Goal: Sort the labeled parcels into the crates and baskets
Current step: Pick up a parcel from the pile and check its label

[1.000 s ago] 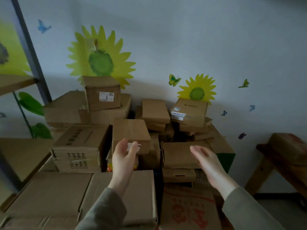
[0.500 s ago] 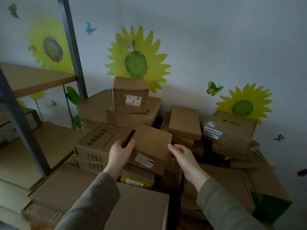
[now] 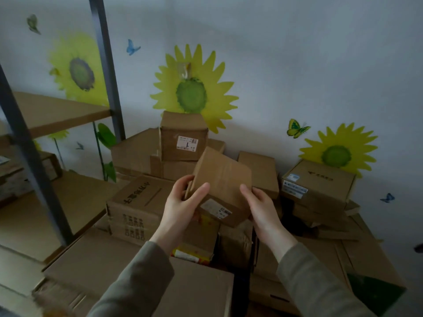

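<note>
Between the fingers of my left hand (image 3: 183,208) and right hand (image 3: 263,210) sits the parcel (image 3: 222,181), tilted, with both hands curled round its side edges. I judge it light and stiff, best held by those edges. The label (image 3: 216,209) by my left thumb is perhaps unreadable.

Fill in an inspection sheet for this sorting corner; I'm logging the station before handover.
Surface: hidden under the stacked cardboard boxes.
Job's things: small parcel held tilted above the pile, white label on its near face; box marked 1 on top at the back; crates and baskets, nothing seen.
Clutter: colourful carton wedged among the boxes below the hands.
Grippers: left hand grips the parcel's left edge, thumb on top; right hand holds its right side.
Cables: nothing seen.
Surroundings: metal shelf rack at left; sunflower decals on the wall.
</note>
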Motion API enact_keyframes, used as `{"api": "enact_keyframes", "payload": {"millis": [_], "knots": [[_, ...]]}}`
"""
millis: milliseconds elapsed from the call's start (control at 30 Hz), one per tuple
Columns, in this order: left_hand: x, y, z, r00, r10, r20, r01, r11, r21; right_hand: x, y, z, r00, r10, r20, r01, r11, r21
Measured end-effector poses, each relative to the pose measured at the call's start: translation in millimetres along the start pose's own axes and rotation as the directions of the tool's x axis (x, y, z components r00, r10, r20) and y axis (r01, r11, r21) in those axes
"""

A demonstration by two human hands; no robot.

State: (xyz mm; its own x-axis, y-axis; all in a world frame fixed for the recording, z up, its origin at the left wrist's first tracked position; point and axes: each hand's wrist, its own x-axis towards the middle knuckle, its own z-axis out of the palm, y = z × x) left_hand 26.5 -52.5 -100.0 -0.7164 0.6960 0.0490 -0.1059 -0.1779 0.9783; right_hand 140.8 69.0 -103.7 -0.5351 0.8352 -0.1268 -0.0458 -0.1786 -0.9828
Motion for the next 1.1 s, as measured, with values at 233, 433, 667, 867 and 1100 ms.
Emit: {"api": "enact_keyframes", "payload": {"millis": [233, 433, 667, 867, 1100], "knots": [[0, 11, 17, 0.867, 0.499, -0.004, -0.453, 0.791, 0.412, -13, -21, 0, 0.971, -0.224, -0.079, 0.212, 0.968, -0.135], [-5, 5, 28, 0.727, 0.645, 0.235, -0.613, 0.456, 0.645, -23, -40, 16, 0.990, -0.139, 0.025, 0.134, 0.981, 0.138], [-21, 15, 23, 0.683, 0.666, 0.299, -0.725, 0.569, 0.388, -25, -40, 15, 0.990, -0.143, 0.009, 0.134, 0.946, 0.297], [-16, 23, 10, 0.845, 0.524, 0.103, -0.484, 0.669, 0.564, -28, -32, 14, 0.994, -0.104, 0.025, 0.089, 0.931, 0.353], [-12, 31, -11, 0.986, 0.083, 0.147, -0.122, 0.951, 0.283, -32, -25, 19, 0.989, -0.103, 0.105, 0.057, 0.926, 0.373]]}}
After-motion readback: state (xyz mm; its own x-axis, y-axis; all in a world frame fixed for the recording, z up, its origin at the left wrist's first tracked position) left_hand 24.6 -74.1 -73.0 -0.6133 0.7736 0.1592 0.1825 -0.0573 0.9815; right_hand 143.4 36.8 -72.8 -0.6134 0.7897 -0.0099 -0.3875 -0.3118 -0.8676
